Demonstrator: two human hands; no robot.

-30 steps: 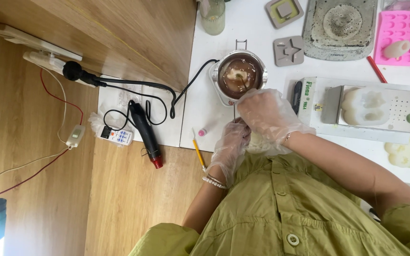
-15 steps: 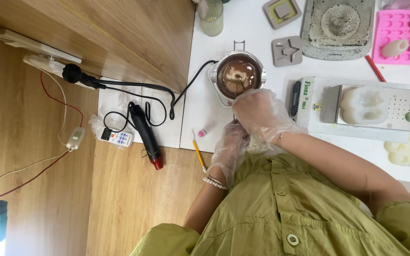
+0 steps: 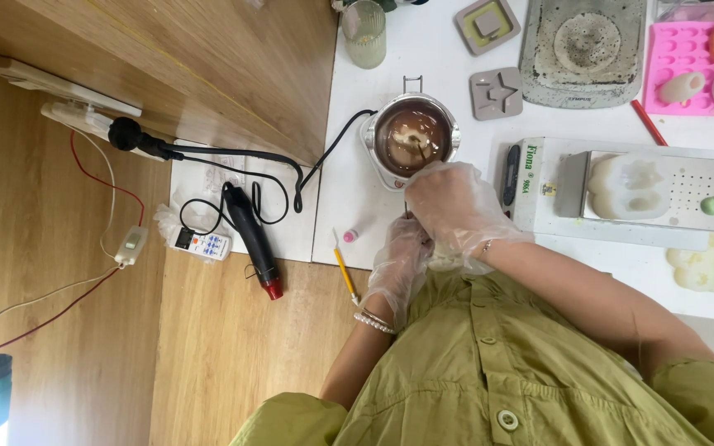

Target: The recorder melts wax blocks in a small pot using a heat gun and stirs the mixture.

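A small metal melting pot (image 3: 449, 124) on a white electric base stands on the white table (image 3: 349, 198). It holds brown liquid with a pale lump (image 3: 411, 132) in it. My right hand (image 3: 454, 206), in a clear plastic glove, sits just below the pot and grips a thin stick (image 3: 420, 152) whose tip is in the liquid. My gloved left hand (image 3: 401, 258) is under the right one, closed on a thin dark handle (image 3: 406, 208) that sticks out from the pot toward me. A bead bracelet is on the left wrist.
A black heat gun (image 3: 252, 235), a remote control (image 3: 204, 244) and cables lie left of the pot. A yellow pencil (image 3: 345, 272) lies at the table edge. A scale box (image 3: 621, 190) with a white silicone mould, grey moulds, a pink tray (image 3: 692, 58) and a ribbed glass (image 3: 365, 33) surround the pot.
The stick has shifted a little inside the pot. Both hands stay in about the same place; the whole view has slid slightly.
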